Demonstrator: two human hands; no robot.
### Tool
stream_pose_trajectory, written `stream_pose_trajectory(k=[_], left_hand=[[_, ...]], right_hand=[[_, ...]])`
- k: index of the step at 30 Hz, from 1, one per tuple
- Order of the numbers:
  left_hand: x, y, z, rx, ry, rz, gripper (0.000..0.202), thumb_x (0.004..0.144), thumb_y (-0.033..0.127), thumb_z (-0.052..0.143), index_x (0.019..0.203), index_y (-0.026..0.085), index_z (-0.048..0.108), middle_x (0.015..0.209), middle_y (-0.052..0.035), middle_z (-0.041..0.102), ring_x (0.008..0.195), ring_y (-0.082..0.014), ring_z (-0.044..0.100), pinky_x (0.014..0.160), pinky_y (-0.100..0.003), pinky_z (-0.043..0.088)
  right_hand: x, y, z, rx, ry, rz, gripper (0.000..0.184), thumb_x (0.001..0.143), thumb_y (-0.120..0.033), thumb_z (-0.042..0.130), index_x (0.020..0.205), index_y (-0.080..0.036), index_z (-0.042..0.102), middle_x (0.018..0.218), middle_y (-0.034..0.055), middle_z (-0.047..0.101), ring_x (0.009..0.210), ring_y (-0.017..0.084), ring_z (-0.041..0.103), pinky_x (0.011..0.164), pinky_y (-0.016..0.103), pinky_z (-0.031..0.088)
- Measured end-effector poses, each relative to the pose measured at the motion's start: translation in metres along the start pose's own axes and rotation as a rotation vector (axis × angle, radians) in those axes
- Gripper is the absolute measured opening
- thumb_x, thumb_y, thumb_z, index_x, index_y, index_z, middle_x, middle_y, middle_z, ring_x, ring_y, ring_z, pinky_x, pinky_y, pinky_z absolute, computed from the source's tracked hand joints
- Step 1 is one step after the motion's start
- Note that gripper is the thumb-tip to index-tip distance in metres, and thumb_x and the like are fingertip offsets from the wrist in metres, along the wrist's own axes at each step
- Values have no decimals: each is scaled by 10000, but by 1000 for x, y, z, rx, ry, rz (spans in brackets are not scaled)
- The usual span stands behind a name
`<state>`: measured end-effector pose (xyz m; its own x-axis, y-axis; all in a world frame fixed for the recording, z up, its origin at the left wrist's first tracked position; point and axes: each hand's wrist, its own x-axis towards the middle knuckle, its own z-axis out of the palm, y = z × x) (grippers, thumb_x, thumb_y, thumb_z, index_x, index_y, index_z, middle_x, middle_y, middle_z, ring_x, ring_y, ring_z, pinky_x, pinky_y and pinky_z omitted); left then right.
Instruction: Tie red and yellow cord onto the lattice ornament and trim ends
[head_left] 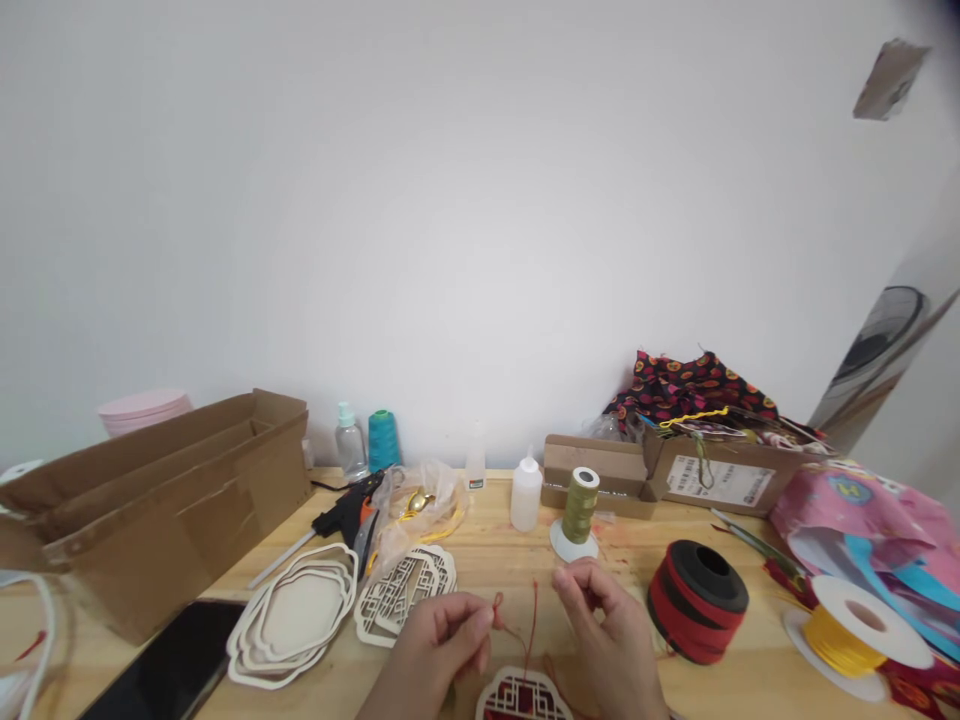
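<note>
My left hand is closed in a pinch on a thin red cord, which forms a small loop above the fingertips. My right hand is pinched too, thumb against forefinger; whatever lies between those fingertips is too small to make out. Between and below both hands sits a pale lattice-cut ornament with dark red behind its openings. Red strands rise from its top, one standing up between my hands. More flat lattice pieces lie just beyond my left hand.
Plain scalloped frames, a phone and a cardboard box are on the left. A glue gun lies behind. A squeeze bottle and green thread spool stand ahead. Rightward are a red cord spool and yellow spool.
</note>
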<state>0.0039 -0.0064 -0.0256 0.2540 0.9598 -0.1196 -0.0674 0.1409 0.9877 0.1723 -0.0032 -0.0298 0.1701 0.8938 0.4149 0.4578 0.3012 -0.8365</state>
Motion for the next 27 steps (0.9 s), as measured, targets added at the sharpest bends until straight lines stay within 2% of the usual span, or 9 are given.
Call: stream_pose_trajectory(k=[3, 5, 7, 10, 13, 17, 20, 22, 27], left_hand=[[4, 3, -6, -186, 135, 28, 292, 660, 419, 627, 646, 128, 601, 456, 53, 473, 421, -49, 340, 413, -170, 222], [6, 5, -8, -299, 208, 18, 270, 659, 400, 636, 676, 135, 588, 467, 63, 452, 410, -40, 311, 388, -163, 197], [6, 6, -8, -323, 229, 14, 264, 648, 382, 653, 678, 132, 573, 456, 79, 403, 402, -33, 266, 373, -158, 166], [5, 5, -7, -274, 219, 1, 298, 602, 382, 690, 706, 137, 556, 442, 108, 335, 395, -28, 216, 367, -153, 145], [5, 1, -6, -207, 210, -13, 332, 607, 439, 660, 691, 138, 548, 429, 114, 309, 388, -31, 204, 362, -155, 142], [8, 0, -8, -118, 221, 0, 345, 592, 460, 648, 682, 133, 584, 442, 83, 404, 387, -48, 305, 359, -164, 200], [8, 2, -10, -36, 256, 49, 272, 516, 333, 723, 685, 145, 623, 578, 18, 580, 572, -124, 518, 537, -214, 395], [7, 4, -10, 13, 279, 82, 222, 512, 272, 722, 678, 154, 634, 677, -13, 636, 707, -175, 560, 683, -259, 415], [5, 6, -9, 75, 293, 111, 166, 563, 220, 672, 708, 152, 631, 680, -14, 631, 707, -192, 561, 695, -283, 417]], right_hand=[[-3, -1, 4, -167, -152, -41, 311, 785, -344, 459, 520, -191, 514, 612, 15, 533, 660, 180, 502, 625, 276, 378], [-7, -3, 8, -305, -280, -46, 144, 693, -277, 577, 576, -194, 590, 711, 34, 574, 748, 208, 514, 680, 300, 373], [-10, -6, 13, -411, -347, -22, 17, 620, -198, 620, 604, -200, 624, 740, 41, 582, 770, 219, 520, 684, 303, 375], [-12, -6, 16, -459, -379, -10, 108, 635, -124, 564, 572, -190, 622, 709, 39, 585, 728, 196, 537, 656, 281, 383], [-12, -1, 17, -387, -412, -4, 161, 676, -104, 533, 562, -177, 619, 698, 39, 586, 713, 171, 546, 650, 256, 391], [-10, 5, 16, -283, -391, 15, 138, 707, -105, 529, 616, -163, 616, 717, 42, 587, 744, 168, 548, 667, 246, 399], [-9, 4, 17, -268, -347, 18, 120, 717, -113, 529, 652, -169, 613, 718, 35, 589, 739, 172, 547, 677, 259, 400], [-9, -1, 19, -283, -344, -5, 87, 700, -129, 559, 680, -180, 626, 740, 36, 598, 759, 185, 543, 691, 274, 395], [-6, -13, 33, -353, -404, -61, 121, 612, -86, 625, 631, -202, 653, 746, 49, 612, 776, 227, 520, 675, 306, 366]])
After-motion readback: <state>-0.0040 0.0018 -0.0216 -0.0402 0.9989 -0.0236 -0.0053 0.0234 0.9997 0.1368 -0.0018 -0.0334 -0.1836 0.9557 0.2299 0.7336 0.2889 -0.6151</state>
